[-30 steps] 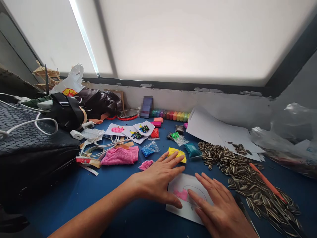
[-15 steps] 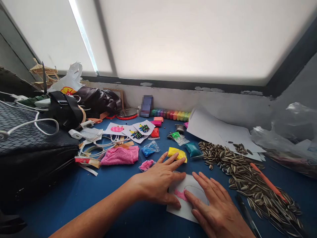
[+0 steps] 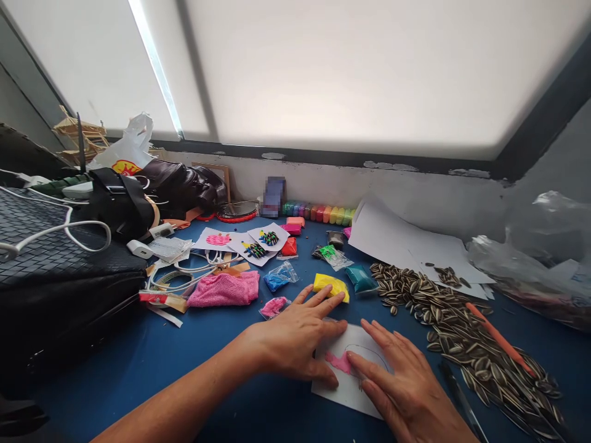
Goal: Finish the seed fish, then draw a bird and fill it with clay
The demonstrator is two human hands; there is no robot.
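Observation:
A small white paper (image 3: 344, 397) lies on the blue table, with a drawn curved outline and a flat smear of pink clay (image 3: 339, 362). My left hand (image 3: 302, 341) rests on the paper's left side, fingers spread, with fingertips over a yellow clay packet (image 3: 331, 286). With its index fingertip at the right end of the pink clay, my right hand (image 3: 399, 375) lies over the paper's right part, fingers stretched out. Part of the outline is hidden beneath it. A packet of pink clay (image 3: 274, 307) sits just beyond my left wrist.
Striped sunflower seeds (image 3: 462, 326) spread at right, with an orange stick (image 3: 501, 339) among them and a black pen (image 3: 459, 400) nearby. Blue (image 3: 279, 278) and teal clay packets (image 3: 361, 279), a pink cloth (image 3: 225, 289) and decorated cards (image 3: 253, 246) lie farther back. A black bag (image 3: 60, 271) stands left.
My right index fingertip has slid slightly right, and the pink smear reaches a little farther that way. My left hand stays nearly still.

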